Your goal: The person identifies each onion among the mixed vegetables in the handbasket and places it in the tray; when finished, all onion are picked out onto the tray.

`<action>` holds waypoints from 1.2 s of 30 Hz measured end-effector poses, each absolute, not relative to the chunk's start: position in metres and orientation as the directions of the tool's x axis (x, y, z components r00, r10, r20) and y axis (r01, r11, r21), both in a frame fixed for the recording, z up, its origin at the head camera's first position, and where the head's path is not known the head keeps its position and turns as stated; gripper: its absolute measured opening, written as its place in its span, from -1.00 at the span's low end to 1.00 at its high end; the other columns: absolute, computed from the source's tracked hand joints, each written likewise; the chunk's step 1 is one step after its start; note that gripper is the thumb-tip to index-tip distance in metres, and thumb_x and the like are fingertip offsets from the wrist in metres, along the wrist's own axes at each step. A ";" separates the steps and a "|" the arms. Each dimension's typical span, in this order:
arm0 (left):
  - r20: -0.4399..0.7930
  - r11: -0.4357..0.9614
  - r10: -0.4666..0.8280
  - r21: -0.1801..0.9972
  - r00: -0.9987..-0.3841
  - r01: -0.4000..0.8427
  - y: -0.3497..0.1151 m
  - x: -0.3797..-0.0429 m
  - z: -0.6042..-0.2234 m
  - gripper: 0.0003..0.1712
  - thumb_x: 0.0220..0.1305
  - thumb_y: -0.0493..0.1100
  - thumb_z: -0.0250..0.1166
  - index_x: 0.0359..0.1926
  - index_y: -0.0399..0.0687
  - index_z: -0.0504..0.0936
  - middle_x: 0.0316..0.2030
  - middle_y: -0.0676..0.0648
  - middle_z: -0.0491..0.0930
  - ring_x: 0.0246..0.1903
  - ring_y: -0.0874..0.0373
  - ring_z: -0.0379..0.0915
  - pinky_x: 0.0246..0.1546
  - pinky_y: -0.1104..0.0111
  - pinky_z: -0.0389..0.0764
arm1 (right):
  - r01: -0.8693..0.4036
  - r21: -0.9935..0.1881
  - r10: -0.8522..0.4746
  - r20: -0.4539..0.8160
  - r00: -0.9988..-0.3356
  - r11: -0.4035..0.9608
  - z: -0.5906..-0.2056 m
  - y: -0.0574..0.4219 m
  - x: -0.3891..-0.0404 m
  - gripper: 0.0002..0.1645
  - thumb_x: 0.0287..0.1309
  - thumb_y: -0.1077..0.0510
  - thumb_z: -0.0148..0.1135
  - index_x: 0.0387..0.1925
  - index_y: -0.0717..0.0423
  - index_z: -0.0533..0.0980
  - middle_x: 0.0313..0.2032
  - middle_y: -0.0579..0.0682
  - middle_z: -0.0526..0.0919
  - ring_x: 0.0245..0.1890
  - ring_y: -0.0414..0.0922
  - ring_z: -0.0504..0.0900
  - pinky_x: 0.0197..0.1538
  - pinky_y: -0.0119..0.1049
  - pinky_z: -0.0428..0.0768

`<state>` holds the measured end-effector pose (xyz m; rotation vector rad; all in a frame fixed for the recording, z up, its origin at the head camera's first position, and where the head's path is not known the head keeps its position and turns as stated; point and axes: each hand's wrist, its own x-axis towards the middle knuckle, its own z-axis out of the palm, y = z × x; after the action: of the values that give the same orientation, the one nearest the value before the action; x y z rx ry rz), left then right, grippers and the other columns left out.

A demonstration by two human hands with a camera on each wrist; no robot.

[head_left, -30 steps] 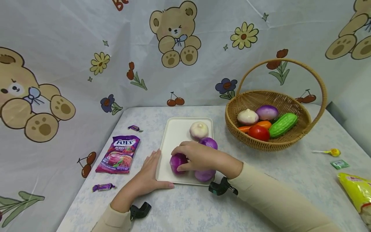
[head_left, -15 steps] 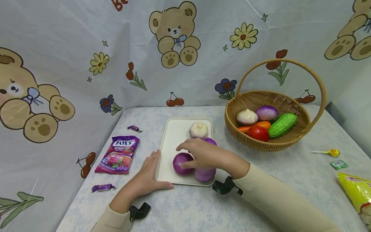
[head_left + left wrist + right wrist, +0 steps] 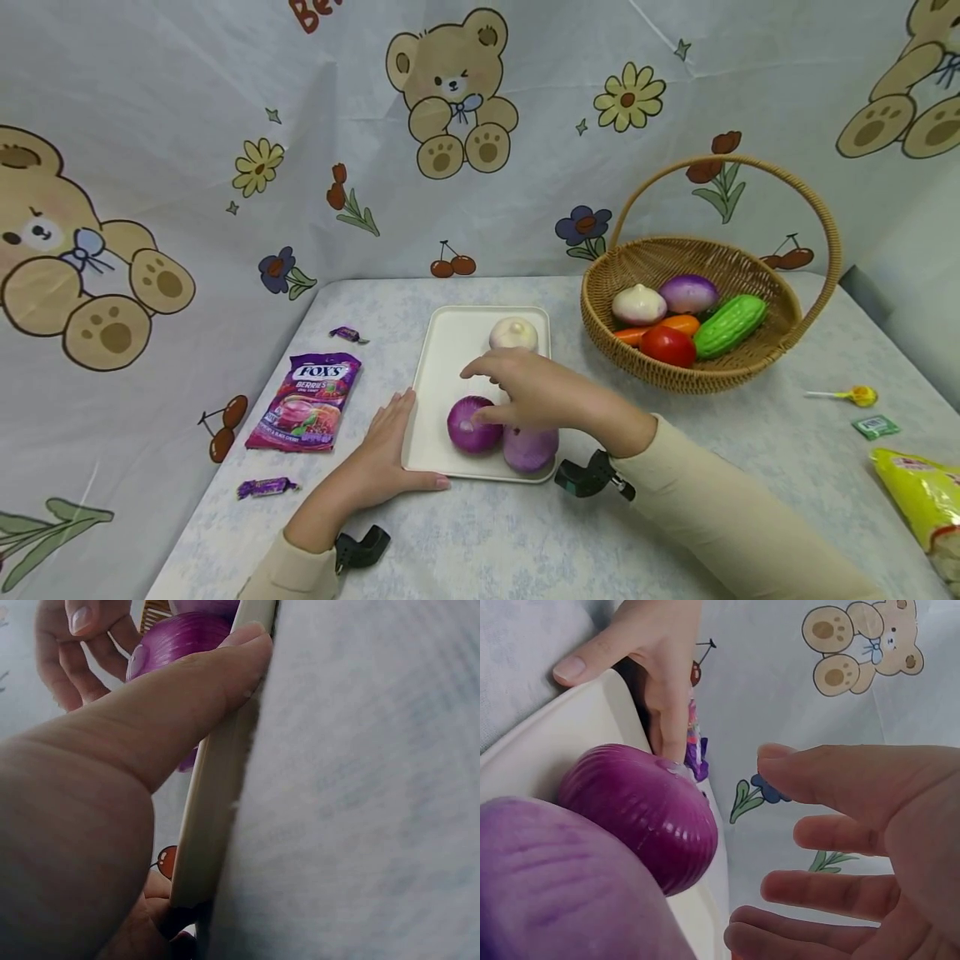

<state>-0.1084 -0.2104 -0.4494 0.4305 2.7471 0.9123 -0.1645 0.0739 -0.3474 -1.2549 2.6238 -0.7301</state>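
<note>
A cream tray (image 3: 438, 350) lies on the table, its near-left corner framed by my left hand (image 3: 382, 454), whose thumb lies along the front rim. The fingers of that hand stretch along the left side. Over the tray hovers my right hand (image 3: 536, 387), fingers spread and holding nothing, as the right wrist view shows. Below its thumb sits a dark purple onion (image 3: 474, 425), beside a paler purple vegetable (image 3: 530, 448) at the front right. A white bulb (image 3: 513, 333) stands at the back right. My right hand hides the spot between these.
A wicker basket (image 3: 693, 379) with several vegetables stands at the back right. Left of the tray lie a purple candy bag (image 3: 306, 402) and two wrapped candies. A lollipop (image 3: 861, 395), a green packet (image 3: 875, 426) and a yellow bag (image 3: 918, 496) lie far right.
My right hand has let go of the dark purple onion and shifted up and to the right, fingers opening. The onion ends slightly further right. My left hand has stayed in place.
</note>
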 end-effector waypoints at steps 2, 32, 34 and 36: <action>-0.113 0.765 0.340 0.610 -0.934 0.204 -0.210 -0.109 -0.450 0.72 -0.13 0.53 0.59 0.69 -0.23 -0.22 0.67 -0.19 -0.20 0.62 -0.13 -0.46 0.55 -0.08 -0.31 | -0.693 -0.483 -0.756 0.090 -0.648 0.536 -0.345 0.075 -0.165 -0.39 0.27 0.02 0.54 0.28 0.11 0.59 0.08 -0.04 0.66 -0.07 -0.10 0.65 0.02 -0.21 0.65; -0.109 0.764 0.343 0.610 -0.933 0.209 -0.209 -0.110 -0.451 0.71 -0.14 0.52 0.61 0.68 -0.28 -0.19 0.66 -0.24 -0.17 0.62 -0.14 -0.45 0.55 -0.06 -0.31 | -0.439 -0.382 -0.428 0.118 -0.896 0.814 -0.275 0.226 -0.249 -0.25 0.45 -0.17 0.32 0.41 0.24 0.45 0.34 0.31 0.48 0.39 0.32 0.34 0.41 0.34 0.27; -0.108 0.763 0.343 0.611 -0.933 0.210 -0.210 -0.110 -0.451 0.71 -0.13 0.51 0.61 0.68 -0.28 -0.20 0.66 -0.24 -0.18 0.62 -0.14 -0.45 0.55 -0.05 -0.32 | -0.411 -0.388 -0.408 0.094 -0.908 0.825 -0.276 0.234 -0.254 -0.20 0.45 -0.23 0.30 0.43 0.24 0.42 0.38 0.33 0.44 0.41 0.34 0.31 0.40 0.36 0.25; -0.111 0.766 0.342 0.609 -0.933 0.208 -0.210 -0.110 -0.450 0.71 -0.13 0.51 0.61 0.68 -0.28 -0.20 0.66 -0.23 -0.18 0.62 -0.13 -0.45 0.55 -0.04 -0.32 | -0.392 -0.390 -0.393 0.081 -0.916 0.833 -0.277 0.241 -0.258 -0.16 0.44 -0.25 0.29 0.44 0.25 0.40 0.38 0.36 0.41 0.41 0.37 0.29 0.40 0.38 0.24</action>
<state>-0.1096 -0.2096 -0.4504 0.4333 2.7459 0.9088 -0.2583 0.2410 -0.2767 -0.6433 3.0052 -0.6389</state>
